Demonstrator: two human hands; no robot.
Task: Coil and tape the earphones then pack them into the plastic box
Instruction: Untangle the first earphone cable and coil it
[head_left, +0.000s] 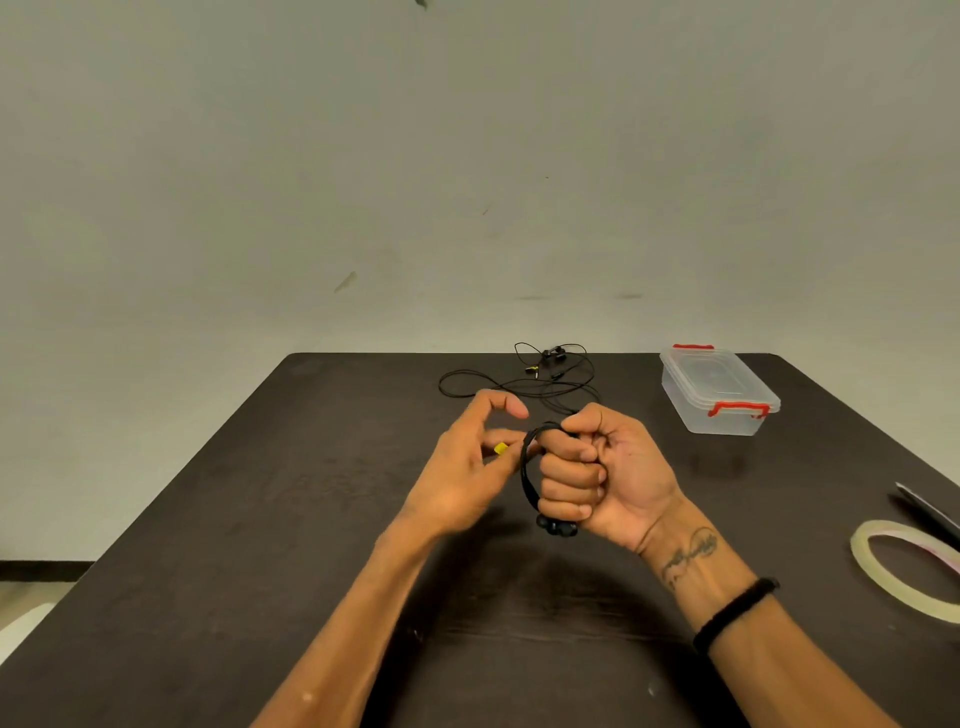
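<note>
Right hand (587, 473), just past table centre: fist closed, black earphone cord (527, 467) looped around its fingers, earbuds (557, 529) hanging below the fist at 6 o'clock. Left hand (467, 462) at its 9 o'clock, pinching the yellow plug end (500, 448) between fingertips, index and thumb otherwise arched apart. Judged step: finishing the coil.

To do it well: keep tension light, lay the last turn beside the others, tuck the plug flat so the bundle holds when slid off the fingers.

Tape roll (906, 571) at 4 o'clock on the table (260, 519), near the right edge. A second earphone set (540, 376), loose and tangled, at 12 o'clock by the far edge. Clear plastic box (719, 392), red clips, lid on, at 2 o'clock.
</note>
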